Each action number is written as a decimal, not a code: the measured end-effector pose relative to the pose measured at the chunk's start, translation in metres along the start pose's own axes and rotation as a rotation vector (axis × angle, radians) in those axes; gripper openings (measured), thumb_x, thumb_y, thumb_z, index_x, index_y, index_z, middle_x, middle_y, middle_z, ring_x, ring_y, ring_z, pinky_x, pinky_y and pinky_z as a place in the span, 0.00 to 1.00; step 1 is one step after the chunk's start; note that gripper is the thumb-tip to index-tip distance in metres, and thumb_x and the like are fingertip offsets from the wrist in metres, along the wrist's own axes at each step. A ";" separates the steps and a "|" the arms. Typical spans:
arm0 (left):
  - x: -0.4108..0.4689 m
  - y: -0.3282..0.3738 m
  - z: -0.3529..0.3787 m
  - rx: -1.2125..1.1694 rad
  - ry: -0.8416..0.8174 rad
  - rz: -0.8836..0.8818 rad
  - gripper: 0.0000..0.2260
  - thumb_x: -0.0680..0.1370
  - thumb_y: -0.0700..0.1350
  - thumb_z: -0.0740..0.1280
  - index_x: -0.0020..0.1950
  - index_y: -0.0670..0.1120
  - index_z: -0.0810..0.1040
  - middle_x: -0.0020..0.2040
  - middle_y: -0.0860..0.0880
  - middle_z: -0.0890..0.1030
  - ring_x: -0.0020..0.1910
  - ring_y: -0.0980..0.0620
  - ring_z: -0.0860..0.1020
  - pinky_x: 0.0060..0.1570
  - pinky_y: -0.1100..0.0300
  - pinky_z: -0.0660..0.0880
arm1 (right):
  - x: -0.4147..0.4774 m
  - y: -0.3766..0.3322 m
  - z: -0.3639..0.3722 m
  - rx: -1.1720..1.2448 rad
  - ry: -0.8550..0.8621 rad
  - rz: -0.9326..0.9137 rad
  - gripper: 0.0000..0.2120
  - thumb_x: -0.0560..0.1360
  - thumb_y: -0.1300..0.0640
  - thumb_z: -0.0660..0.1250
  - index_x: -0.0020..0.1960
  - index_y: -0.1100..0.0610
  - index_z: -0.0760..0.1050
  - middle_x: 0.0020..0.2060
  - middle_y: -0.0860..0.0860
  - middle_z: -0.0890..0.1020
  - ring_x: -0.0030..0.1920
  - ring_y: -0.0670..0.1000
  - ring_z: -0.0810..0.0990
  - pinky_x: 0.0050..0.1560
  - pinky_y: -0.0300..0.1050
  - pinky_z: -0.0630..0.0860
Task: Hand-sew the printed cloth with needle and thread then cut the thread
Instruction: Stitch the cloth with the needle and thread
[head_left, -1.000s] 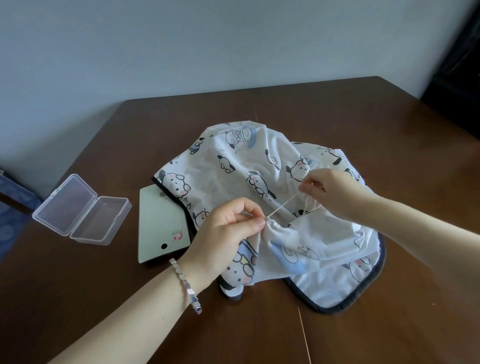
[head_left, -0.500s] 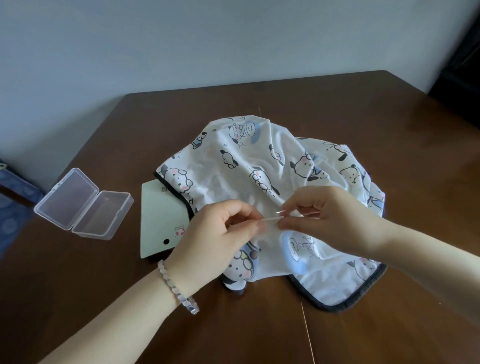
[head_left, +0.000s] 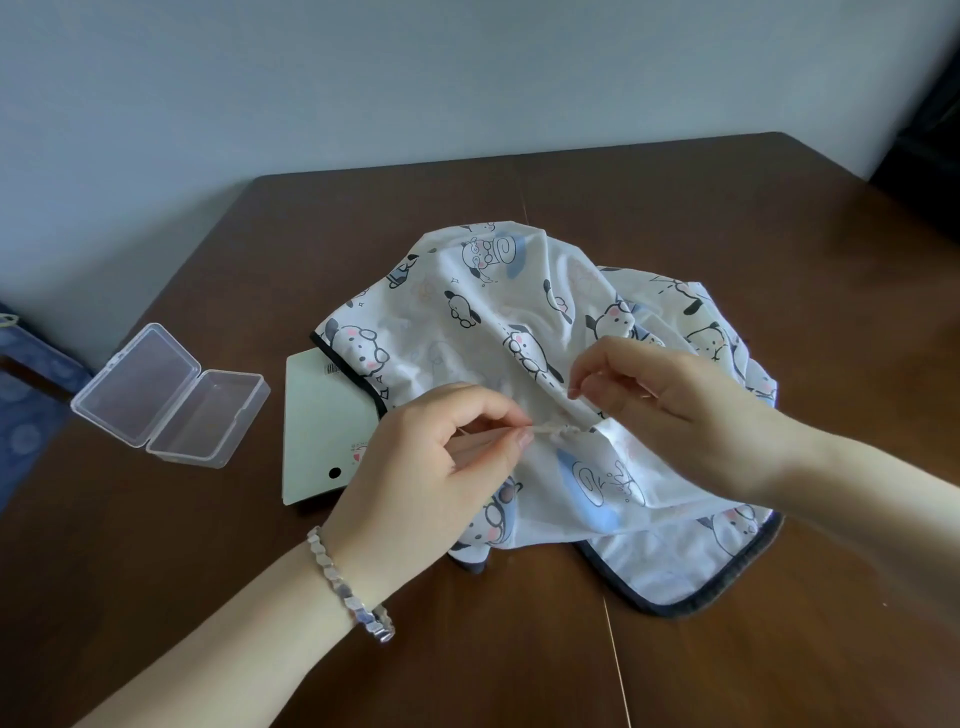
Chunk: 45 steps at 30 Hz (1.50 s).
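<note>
Parted again: left hand (head_left: 431, 467) pinching printed cloth (head_left: 493, 312), right hand (head_left: 675, 415) at two o'clock pinching thread (head_left: 556, 429) (needle unseen); likely mid-stitch.

Both forearms reach in from the near side, hands close together, backs up. The left hand (head_left: 436, 467) pinches a twist of cloth (head_left: 545, 312) between thumb and forefinger. The right hand (head_left: 680, 415) curls its fingers (head_left: 597, 387) into a pinch, its hold too fine to tell.

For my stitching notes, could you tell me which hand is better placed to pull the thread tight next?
Probably the right hand: its fingertips seem to pinch the thread above the cloth, while the left hand pinches the fold steady.
</note>
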<state>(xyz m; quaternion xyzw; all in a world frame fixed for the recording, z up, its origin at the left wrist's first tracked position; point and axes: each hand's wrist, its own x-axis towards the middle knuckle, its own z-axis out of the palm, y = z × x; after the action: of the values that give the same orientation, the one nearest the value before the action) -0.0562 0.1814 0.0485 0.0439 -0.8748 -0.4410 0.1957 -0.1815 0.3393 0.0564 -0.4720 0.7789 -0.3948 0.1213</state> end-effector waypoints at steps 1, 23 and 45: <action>0.000 0.001 0.000 -0.014 -0.001 -0.011 0.02 0.72 0.40 0.70 0.43 0.47 0.81 0.38 0.57 0.82 0.40 0.64 0.80 0.39 0.76 0.72 | 0.001 -0.001 0.000 -0.024 -0.014 -0.012 0.11 0.78 0.58 0.59 0.42 0.43 0.70 0.38 0.40 0.78 0.43 0.41 0.76 0.44 0.30 0.70; 0.002 0.005 -0.001 -0.012 -0.039 -0.031 0.03 0.73 0.42 0.68 0.42 0.49 0.81 0.37 0.56 0.81 0.38 0.63 0.80 0.38 0.75 0.72 | 0.004 0.001 0.001 -0.090 -0.068 -0.151 0.04 0.75 0.52 0.57 0.45 0.45 0.70 0.42 0.41 0.75 0.44 0.42 0.74 0.46 0.33 0.71; 0.007 -0.009 0.017 -0.515 -0.011 -0.276 0.03 0.65 0.46 0.75 0.36 0.52 0.83 0.31 0.53 0.82 0.33 0.58 0.79 0.36 0.67 0.76 | -0.003 -0.001 0.026 0.552 -0.107 0.072 0.07 0.77 0.57 0.58 0.42 0.56 0.70 0.26 0.44 0.67 0.25 0.40 0.63 0.26 0.29 0.63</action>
<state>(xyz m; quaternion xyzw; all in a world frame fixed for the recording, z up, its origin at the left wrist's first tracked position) -0.0702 0.1871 0.0349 0.1090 -0.7209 -0.6712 0.1340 -0.1645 0.3286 0.0391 -0.4131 0.6507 -0.5620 0.3001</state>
